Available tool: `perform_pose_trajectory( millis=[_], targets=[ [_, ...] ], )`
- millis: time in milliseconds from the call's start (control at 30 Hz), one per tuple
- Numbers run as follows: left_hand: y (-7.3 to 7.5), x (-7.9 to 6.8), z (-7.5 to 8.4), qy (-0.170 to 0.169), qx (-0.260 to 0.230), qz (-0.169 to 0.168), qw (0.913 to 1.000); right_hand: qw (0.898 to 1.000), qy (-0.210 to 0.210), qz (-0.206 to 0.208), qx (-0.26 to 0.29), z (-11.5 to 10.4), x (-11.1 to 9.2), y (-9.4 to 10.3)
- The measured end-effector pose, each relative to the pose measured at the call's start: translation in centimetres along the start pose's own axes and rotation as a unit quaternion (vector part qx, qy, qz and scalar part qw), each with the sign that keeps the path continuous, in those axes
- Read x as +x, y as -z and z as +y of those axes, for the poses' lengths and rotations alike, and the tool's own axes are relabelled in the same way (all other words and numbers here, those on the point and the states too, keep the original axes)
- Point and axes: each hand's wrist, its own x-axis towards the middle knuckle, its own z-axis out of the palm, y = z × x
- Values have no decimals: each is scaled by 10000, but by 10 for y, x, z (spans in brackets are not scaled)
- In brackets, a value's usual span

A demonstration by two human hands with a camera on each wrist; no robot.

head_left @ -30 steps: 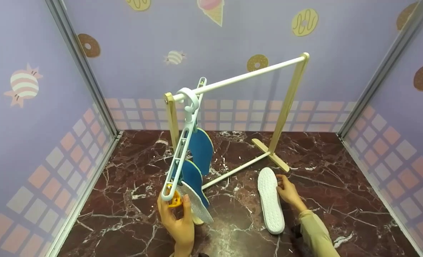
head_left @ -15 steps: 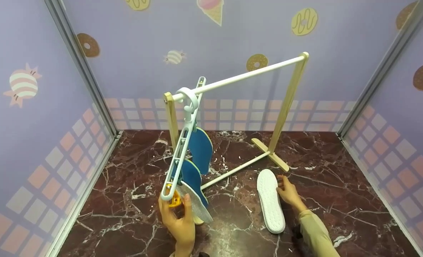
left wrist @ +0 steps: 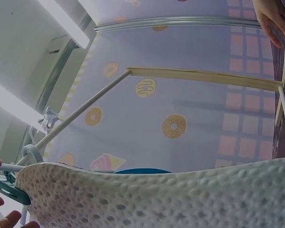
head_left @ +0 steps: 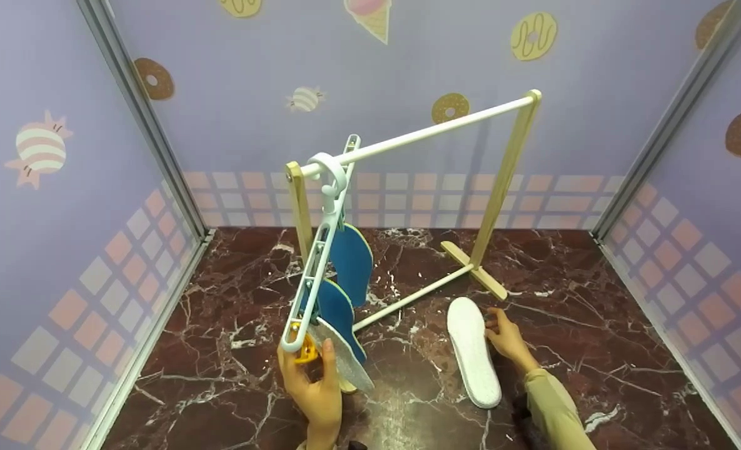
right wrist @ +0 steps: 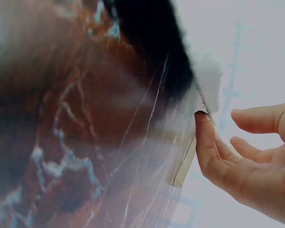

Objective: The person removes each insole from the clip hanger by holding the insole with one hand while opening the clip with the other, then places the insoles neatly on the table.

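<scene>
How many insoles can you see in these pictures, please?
4. Two blue insoles hang from the white clip hanger; a grey insole hangs at its near end by the left hand; a white insole lies on the marble floor, touched by the right hand. Others may be hidden.

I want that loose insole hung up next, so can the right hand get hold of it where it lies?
Probably yes: the right hand already touches the white insole's edge, and nothing blocks it.
</scene>
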Motion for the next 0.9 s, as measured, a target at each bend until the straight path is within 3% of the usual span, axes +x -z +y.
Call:
perform_pose_trajectory(
  millis=[500, 900],
  targets=[
    [-1, 3, 6, -28, -27, 15, 10000, 9999, -23, 121, 60, -4, -1, 3],
    [3, -5, -18, -43, -10, 15, 10000, 9997, -95, 222, 104, -9, -5, 0]
  ],
)
